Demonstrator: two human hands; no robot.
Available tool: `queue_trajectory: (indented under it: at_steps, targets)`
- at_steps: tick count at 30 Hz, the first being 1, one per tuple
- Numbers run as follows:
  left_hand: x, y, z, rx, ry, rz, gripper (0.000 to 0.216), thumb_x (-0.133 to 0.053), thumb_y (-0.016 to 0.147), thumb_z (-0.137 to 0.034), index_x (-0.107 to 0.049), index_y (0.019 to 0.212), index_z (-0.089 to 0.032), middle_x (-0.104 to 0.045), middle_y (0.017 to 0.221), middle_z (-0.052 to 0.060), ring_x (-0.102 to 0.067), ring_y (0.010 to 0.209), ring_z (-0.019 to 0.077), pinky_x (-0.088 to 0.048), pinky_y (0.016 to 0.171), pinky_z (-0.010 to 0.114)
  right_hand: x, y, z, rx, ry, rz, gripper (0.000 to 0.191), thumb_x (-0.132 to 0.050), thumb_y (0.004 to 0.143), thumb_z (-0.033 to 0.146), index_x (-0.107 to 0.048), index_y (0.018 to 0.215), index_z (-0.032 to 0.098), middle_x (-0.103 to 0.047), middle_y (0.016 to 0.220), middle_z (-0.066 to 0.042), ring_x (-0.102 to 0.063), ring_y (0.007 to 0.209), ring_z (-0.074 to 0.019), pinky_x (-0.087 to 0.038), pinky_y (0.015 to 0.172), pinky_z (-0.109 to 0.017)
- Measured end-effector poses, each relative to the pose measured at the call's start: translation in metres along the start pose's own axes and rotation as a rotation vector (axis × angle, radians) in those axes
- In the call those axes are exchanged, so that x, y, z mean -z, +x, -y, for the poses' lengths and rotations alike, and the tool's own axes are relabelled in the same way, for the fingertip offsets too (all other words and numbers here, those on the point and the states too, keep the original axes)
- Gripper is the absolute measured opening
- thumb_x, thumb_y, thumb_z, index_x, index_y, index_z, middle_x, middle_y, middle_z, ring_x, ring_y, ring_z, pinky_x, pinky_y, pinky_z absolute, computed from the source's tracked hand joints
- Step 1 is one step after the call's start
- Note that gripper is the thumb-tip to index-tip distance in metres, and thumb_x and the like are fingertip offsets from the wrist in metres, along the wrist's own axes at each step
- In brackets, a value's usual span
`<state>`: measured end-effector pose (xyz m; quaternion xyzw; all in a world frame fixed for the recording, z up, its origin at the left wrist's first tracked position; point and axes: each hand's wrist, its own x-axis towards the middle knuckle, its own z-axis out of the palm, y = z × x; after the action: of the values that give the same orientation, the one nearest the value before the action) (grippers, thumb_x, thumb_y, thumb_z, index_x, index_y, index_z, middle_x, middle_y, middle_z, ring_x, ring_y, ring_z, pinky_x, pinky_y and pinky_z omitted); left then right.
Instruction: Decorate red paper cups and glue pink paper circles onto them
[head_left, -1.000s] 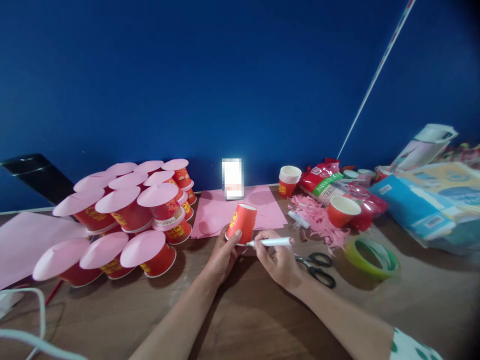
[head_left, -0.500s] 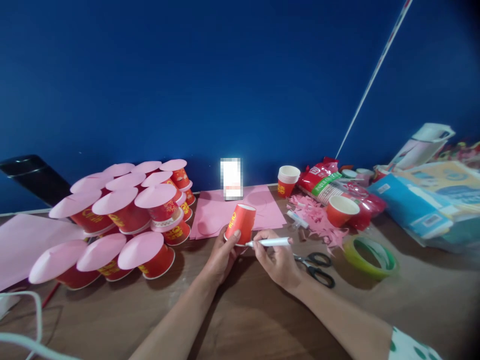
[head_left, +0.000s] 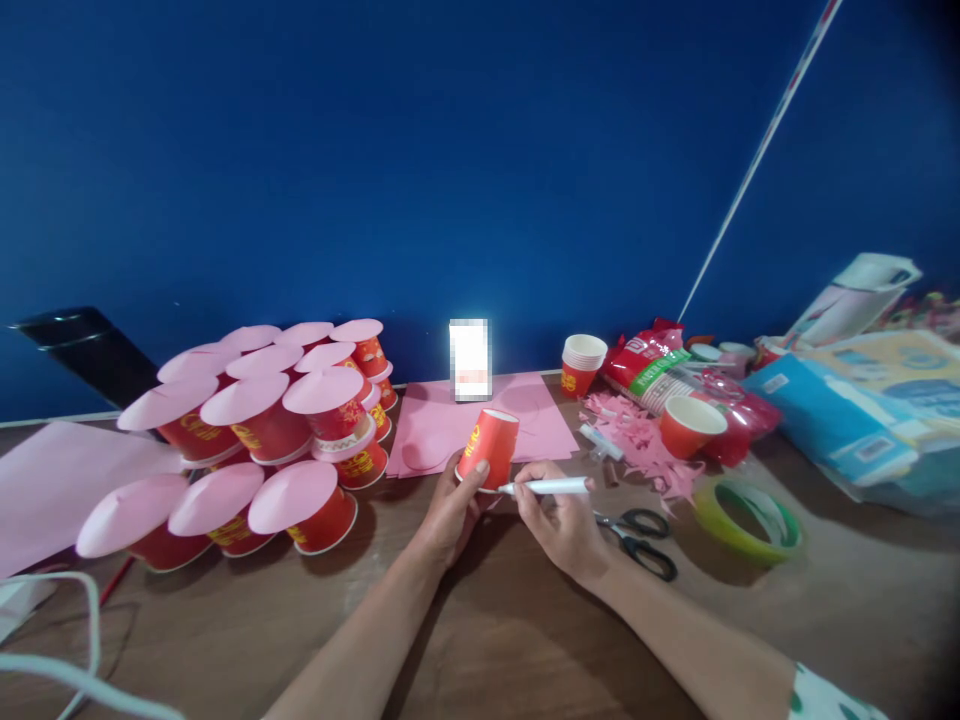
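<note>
1 roll of tape point(head_left: 780, 550) lies right of 1 pair of scissors point(head_left: 625, 540) on the brown table point(head_left: 525, 640). farther right, 1 white jug point(head_left: 855, 300) shows behind 1 blue pack point(head_left: 832, 415). white cable point(head_left: 94, 628) loops at the near left; a blue wall point(head_left: 450, 150) rises behind.

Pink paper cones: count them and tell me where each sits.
12 pink paper cones, atop red cups at left: three in the front row, nine in three rows behind. Others may be hidden.

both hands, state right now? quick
Left hand: closed around a red paper cup.
Right hand: closed, holding a white marker, tip by the cup's lower rim; contact unclear.
</note>
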<state>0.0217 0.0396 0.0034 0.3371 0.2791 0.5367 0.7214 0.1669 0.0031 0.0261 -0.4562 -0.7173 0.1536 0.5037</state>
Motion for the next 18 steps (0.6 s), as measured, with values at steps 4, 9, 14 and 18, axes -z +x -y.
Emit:
queue_trajectory:
  at_steps: [4, 9, 14, 18]
  targets:
    - [-0.0009, -0.0005, -0.0008, -0.005, 0.019, -0.008, 0.039, -0.069, 0.077, -0.033, -0.056, 0.111, -0.02, -0.067, 0.095, 0.006, -0.065, 0.083, 0.0184, -0.05, 0.078, 0.033, -0.0001, -0.0001, -0.0008, -0.001, -0.009, -0.006, 0.016, -0.048, 0.091, 0.023, -0.055, 0.078, 0.019, -0.064, 0.068, -0.001, -0.061, 0.062, -0.0135, -0.046, 0.063, -0.024]
    - [-0.0006, 0.0, -0.0008, -0.009, 0.027, 0.014, 0.035, -0.069, 0.078, -0.034, -0.056, 0.107, -0.019, -0.068, 0.1, 0.008, -0.065, 0.092, 0.0216, -0.049, 0.081, 0.035, 0.0001, 0.0004, -0.0024, 0.033, 0.006, -0.008, 0.012, -0.049, 0.091, 0.021, -0.055, 0.08, 0.02, -0.063, 0.069, 0.0, -0.058, 0.058, -0.0117, -0.046, 0.063, -0.023]
    - [-0.0014, -0.0001, -0.0015, 0.019, 0.023, 0.0, 0.038, -0.072, 0.074, -0.034, -0.056, 0.105, -0.018, -0.068, 0.101, 0.009, -0.065, 0.093, 0.0232, -0.051, 0.08, 0.035, 0.0003, 0.0008, -0.0024, 0.046, 0.003, -0.037, 0.012, -0.05, 0.09, 0.021, -0.056, 0.08, 0.019, -0.064, 0.071, -0.001, -0.06, 0.061, -0.0125, -0.046, 0.062, -0.023]
    - [-0.003, -0.0004, -0.0024, 0.015, 0.031, -0.001, 0.04, -0.071, 0.075, -0.034, -0.056, 0.109, -0.018, -0.068, 0.102, 0.009, -0.066, 0.093, 0.0225, -0.051, 0.081, 0.035, 0.0005, 0.0, -0.0024, 0.037, 0.009, -0.028, 0.01, -0.051, 0.09, 0.021, -0.056, 0.081, 0.019, -0.064, 0.071, -0.001, -0.06, 0.058, -0.0118, -0.046, 0.063, -0.023]
